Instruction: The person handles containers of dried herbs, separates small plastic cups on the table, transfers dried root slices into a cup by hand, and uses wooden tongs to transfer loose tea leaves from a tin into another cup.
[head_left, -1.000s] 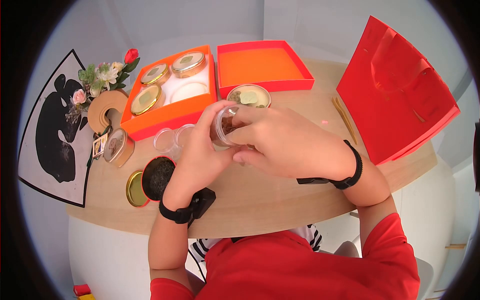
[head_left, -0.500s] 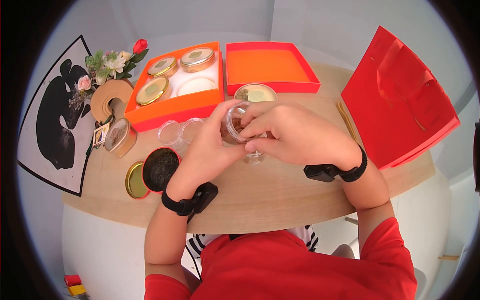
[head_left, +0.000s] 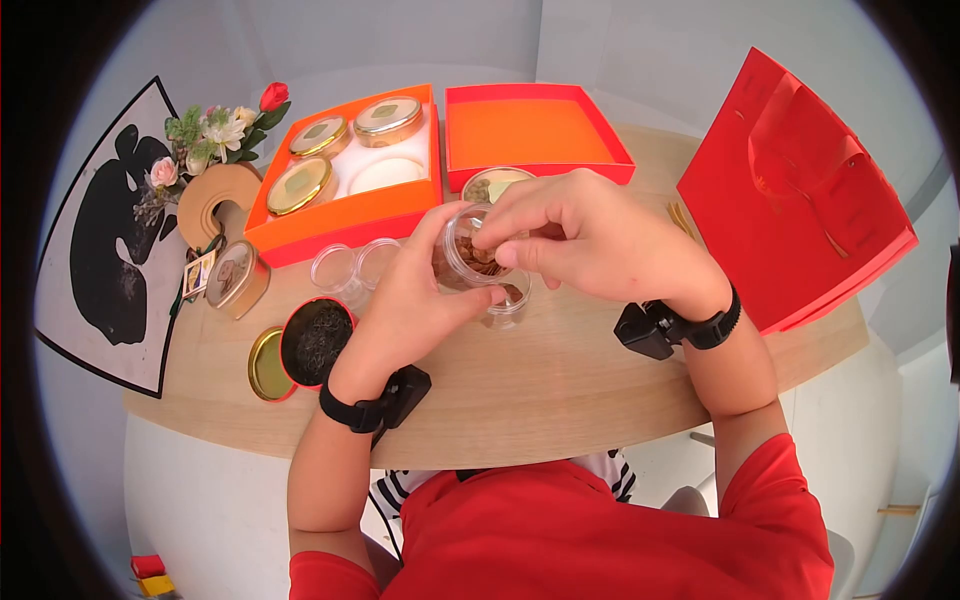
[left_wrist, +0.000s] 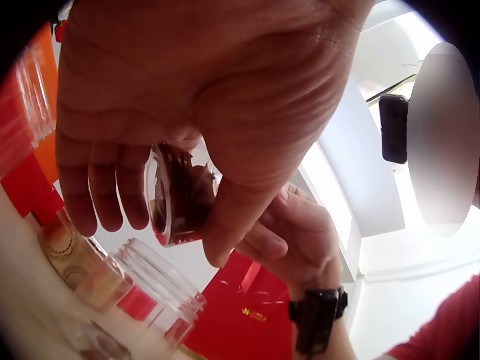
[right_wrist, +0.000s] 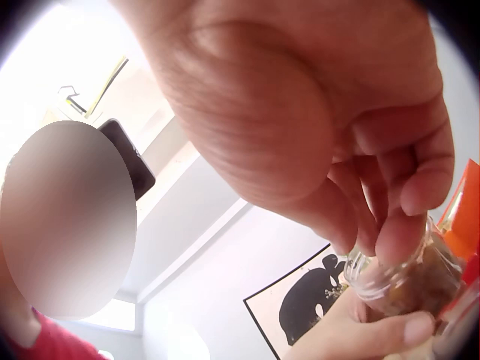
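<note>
My left hand grips a clear jar tilted on its side, with brown pieces visible through its mouth. The fingers of my right hand bend in at that mouth; whether they pinch a piece cannot be told. A second clear jar stands just below, a bit of brown showing in it. The left wrist view has the gripped jar between thumb and fingers, above an upright clear jar. In the right wrist view, fingertips of my right hand meet the jar's rim.
Two small clear containers stand left of the hands. Nearer me are a red-rimmed tin of dark shreds and a lid. Behind lie an orange box of tins, a shallow orange tray and a round tin; a red bag stands right.
My right hand's fingers have drawn back from deeper in the jar to its mouth, and the hand has shifted slightly right. More of the brown pieces shows. My left hand keeps its grip.
</note>
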